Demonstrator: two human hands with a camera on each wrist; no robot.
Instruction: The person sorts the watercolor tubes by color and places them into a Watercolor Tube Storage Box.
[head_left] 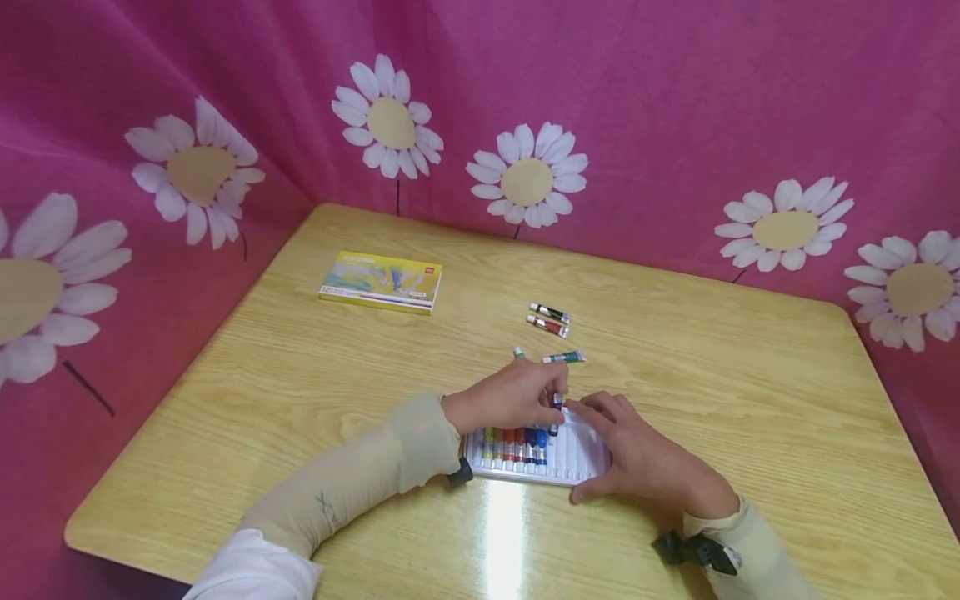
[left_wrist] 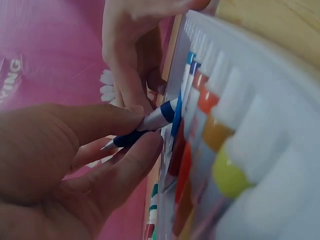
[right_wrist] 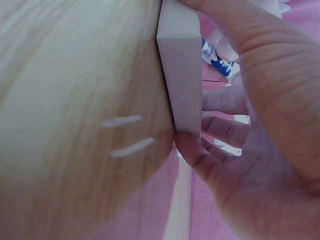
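Note:
My left hand (head_left: 513, 396) pinches a dark blue paint tube (left_wrist: 159, 117) between thumb and fingers, over the white ridged tray (head_left: 588, 454). In the left wrist view the tube is tilted, its cap end close to the tubes lying in the slots. A row of paint tubes (head_left: 517, 446), yellow through orange and red to blue, fills the tray's left and middle slots. My right hand (head_left: 637, 454) holds the tray's right end, thumb at the near corner and fingers toward the far side. In the right wrist view the tray's side wall (right_wrist: 182, 82) stands between thumb and fingers.
Beyond the tray lie a green tube (head_left: 566, 357) and another tube (head_left: 519, 352), partly hidden by my left hand. Farther back are a black tube (head_left: 550, 313) and a red-brown tube (head_left: 547, 326). A yellow box (head_left: 382, 279) lies at the back left of the wooden table (head_left: 720, 375).

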